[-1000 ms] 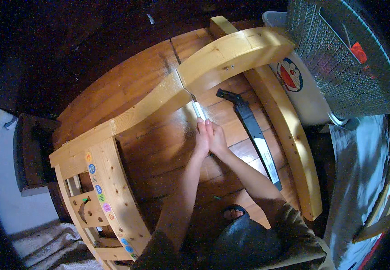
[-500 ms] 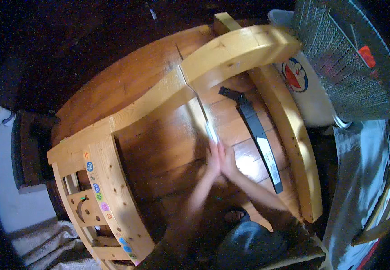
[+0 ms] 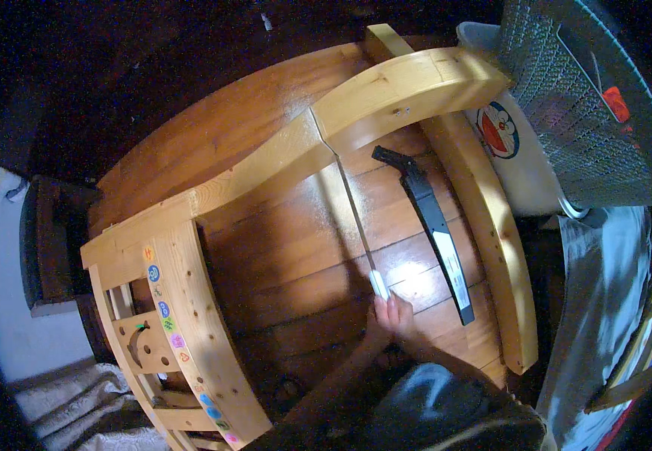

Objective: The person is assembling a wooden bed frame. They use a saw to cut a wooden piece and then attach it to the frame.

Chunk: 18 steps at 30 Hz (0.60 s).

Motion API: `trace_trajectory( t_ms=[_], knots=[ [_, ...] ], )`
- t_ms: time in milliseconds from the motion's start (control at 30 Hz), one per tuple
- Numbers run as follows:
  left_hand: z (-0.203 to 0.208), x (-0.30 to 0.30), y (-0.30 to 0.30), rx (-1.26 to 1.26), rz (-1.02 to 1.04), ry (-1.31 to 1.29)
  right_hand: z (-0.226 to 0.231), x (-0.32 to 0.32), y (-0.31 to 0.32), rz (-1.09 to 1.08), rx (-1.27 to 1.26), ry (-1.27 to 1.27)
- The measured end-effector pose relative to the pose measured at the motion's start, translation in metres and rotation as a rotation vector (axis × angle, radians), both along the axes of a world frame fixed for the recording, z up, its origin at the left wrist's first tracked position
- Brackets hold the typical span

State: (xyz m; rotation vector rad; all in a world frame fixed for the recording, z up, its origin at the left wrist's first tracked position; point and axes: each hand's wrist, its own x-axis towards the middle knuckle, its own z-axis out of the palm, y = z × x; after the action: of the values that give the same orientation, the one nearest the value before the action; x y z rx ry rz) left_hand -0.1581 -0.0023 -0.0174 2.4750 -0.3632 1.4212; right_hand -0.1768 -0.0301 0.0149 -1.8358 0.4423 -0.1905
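L hand (image 3: 377,325) + R hand (image 3: 403,316) both closed round white handle of saw (image 3: 378,286), pressed together; fingers overlap, can't tell whose are on top, lower palms lost in shadow. L to R: pale panel (image 3: 14,278) & dark boxy thing (image 3: 59,225), outlines partly eaten by black fisheye rim; crumpled cloth (image 3: 78,410) below, cut off at bottom edge. Next, slatted wooden frame (image 3: 209,316) w/ stickers down one board, curved cutout + holes in a slat; lower end runs out of pic. Curved wooden beam (image 3: 266,161) goes from its top up to R. Saw is approx mid-pic: thin blade runs up from hands to a cut in the beam; teeth too small to make out, far end not visible. Pale dusting (image 3: 328,201) on floor (image 3: 258,263) beside blade. Knee (image 3: 427,398) just below hands, mostly dark. R of saw, long black item (image 3: 421,195) w/ white label, flat on floor, near but apart; can't tell what it is. Then 2nd wooden beam (image 3: 484,218), upper part hidden by curved one. Far R: white bin (image 3: 521,177) w/ cartoon face, partly behind grey-green basket (image 3: 559,120), cropped at top; grey cloth (image 3: 597,278) below, R side dim.
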Motion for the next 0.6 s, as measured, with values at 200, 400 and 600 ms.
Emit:
trace_trajectory(
  t_ms=[200,400,600],
  knots=[
    [0.006,0.038,0.015,-0.847,-0.553,1.241,0.009,0.030,-0.003,-0.107,0.109,0.088],
    [0.045,0.169,-0.004,-1.236,-0.559,1.403,0.000,0.161,-0.028,-0.104,0.050,-0.013],
    [0.004,0.105,0.012,-1.105,-0.550,1.510,0.016,0.100,-0.017,-0.069,0.093,0.020]
  ],
)
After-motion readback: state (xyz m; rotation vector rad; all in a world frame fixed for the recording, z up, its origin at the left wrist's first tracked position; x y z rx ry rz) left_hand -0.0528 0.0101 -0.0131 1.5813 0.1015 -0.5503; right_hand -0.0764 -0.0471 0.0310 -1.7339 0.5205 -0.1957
